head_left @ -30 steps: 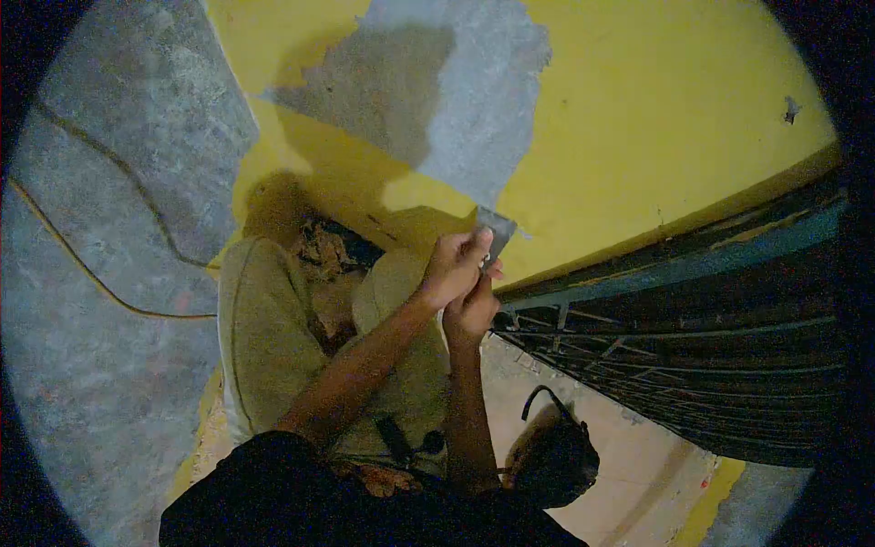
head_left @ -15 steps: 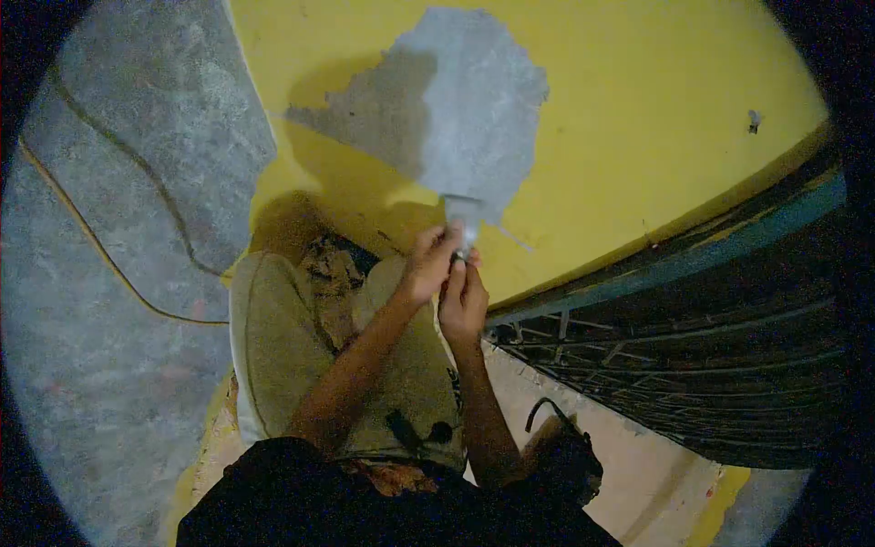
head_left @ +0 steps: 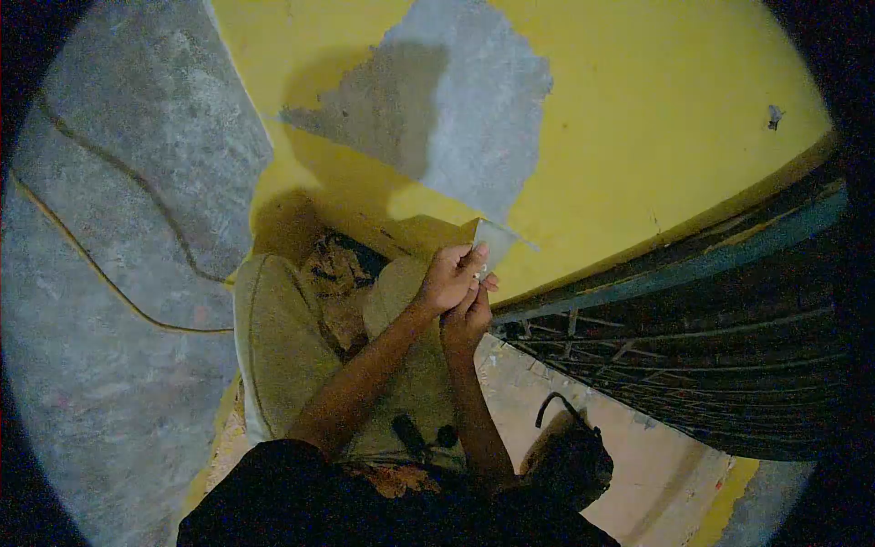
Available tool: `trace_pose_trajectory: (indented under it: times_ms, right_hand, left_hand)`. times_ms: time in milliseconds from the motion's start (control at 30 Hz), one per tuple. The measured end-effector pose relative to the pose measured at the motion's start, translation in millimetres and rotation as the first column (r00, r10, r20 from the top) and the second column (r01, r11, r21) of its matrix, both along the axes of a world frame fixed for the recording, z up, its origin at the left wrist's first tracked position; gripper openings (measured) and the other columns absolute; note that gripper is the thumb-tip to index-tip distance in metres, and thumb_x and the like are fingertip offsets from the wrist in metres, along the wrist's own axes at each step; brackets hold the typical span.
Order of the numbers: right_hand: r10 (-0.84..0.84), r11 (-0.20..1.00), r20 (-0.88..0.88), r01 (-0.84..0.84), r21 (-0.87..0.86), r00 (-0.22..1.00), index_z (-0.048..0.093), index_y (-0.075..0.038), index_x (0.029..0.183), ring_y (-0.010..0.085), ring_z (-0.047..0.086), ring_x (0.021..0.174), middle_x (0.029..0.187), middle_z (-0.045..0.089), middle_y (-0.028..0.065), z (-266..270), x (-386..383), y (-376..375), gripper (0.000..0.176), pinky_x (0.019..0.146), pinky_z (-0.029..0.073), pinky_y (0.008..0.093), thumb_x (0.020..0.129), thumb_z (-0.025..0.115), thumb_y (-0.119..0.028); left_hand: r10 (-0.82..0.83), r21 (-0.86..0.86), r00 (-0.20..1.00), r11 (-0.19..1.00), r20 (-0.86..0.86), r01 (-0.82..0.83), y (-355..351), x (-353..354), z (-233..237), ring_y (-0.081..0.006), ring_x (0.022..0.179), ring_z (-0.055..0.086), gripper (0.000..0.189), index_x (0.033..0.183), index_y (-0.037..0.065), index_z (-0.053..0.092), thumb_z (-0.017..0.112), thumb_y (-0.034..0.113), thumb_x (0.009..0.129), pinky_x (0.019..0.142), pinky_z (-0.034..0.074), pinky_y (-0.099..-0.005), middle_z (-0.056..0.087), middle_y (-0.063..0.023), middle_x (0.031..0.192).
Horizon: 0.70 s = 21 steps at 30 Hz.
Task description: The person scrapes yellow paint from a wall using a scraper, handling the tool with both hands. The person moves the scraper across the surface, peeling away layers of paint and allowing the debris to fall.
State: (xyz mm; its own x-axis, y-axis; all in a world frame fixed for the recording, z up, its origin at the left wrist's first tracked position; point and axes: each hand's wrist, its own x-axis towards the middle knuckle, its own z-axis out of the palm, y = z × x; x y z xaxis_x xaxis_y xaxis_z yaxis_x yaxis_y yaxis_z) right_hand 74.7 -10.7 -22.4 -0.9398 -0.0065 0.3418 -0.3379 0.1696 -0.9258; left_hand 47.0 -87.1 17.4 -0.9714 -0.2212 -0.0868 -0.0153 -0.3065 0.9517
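Observation:
Both hands are closed on a scraper with a broad, flat metal blade (head_left: 493, 244). My left hand (head_left: 448, 279) grips it close to the blade, with the thumb lying on the metal. Below it, my right hand (head_left: 468, 321) closes around the handle end, which the fingers mostly hide. The blade points up and to the right over the yellow painted surface (head_left: 629, 164). Just beyond the blade lies a large ragged grey patch (head_left: 488, 118) in the yellow, and a thin grey streak runs beside the blade tip.
A dark wire rack or grille (head_left: 674, 356) curves along the right below a blue-green edge (head_left: 720, 246). On the left, a thin cable (head_left: 91, 264) crosses the grey floor (head_left: 100, 401). A black bag-like object (head_left: 574, 460) with a strap lies at lower right. My bent legs (head_left: 287, 346) are beneath my arms.
The scraper and both hands have moved slightly down and right, away from the grey patch. The blade now tilts more to the right. My view has shifted slightly.

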Motion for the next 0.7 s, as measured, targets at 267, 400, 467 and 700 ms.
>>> trace_pose_trajectory:
  times_ms: [267,400,467,700]
  right_hand:
    - [-0.066,0.996,0.149,0.057,0.068,0.987,0.059,0.006,0.100,0.0222,0.061,0.065,0.074,0.064,0.0160,16,6,-9,0.040,0.062,0.049,0.0374,0.104,0.039,-0.029]
    - [-0.103,0.986,0.107,0.087,0.145,0.989,0.059,0.005,0.096,0.0237,0.062,0.066,0.074,0.064,0.0160,12,3,-4,0.040,0.062,0.049,0.0368,0.104,0.040,-0.029]
    - [-0.063,0.993,0.155,0.045,0.113,0.986,0.059,0.006,0.097,0.0244,0.062,0.067,0.075,0.064,0.0166,15,1,2,0.040,0.063,0.050,0.0375,0.103,0.041,-0.028]
    - [-0.055,0.998,0.064,0.052,0.041,0.996,0.059,0.009,0.099,0.0250,0.064,0.064,0.072,0.064,0.0214,7,-6,6,0.035,0.059,0.050,0.0389,0.101,0.046,-0.023]
  left_hand:
    - [-0.064,-0.057,0.997,0.996,0.035,0.066,-7,1,6,-0.0191,0.061,0.067,0.046,0.090,-0.005,0.061,0.051,0.038,0.100,0.055,0.052,-0.0292,0.066,-0.0125,0.071]
    - [-0.016,-0.115,0.999,0.993,0.047,0.021,-3,2,15,-0.0188,0.061,0.066,0.047,0.089,-0.006,0.061,0.051,0.038,0.100,0.056,0.052,-0.0298,0.066,-0.0126,0.071]
    - [-0.042,-0.046,0.996,0.998,0.083,0.046,-1,-2,9,-0.0184,0.062,0.066,0.047,0.089,-0.006,0.061,0.051,0.039,0.100,0.057,0.053,-0.0303,0.065,-0.0125,0.071]
    - [0.027,0.013,0.998,1.000,0.051,-0.028,11,-6,4,-0.0170,0.064,0.065,0.049,0.082,-0.004,0.059,0.050,0.041,0.100,0.058,0.054,-0.0307,0.064,-0.0102,0.070]
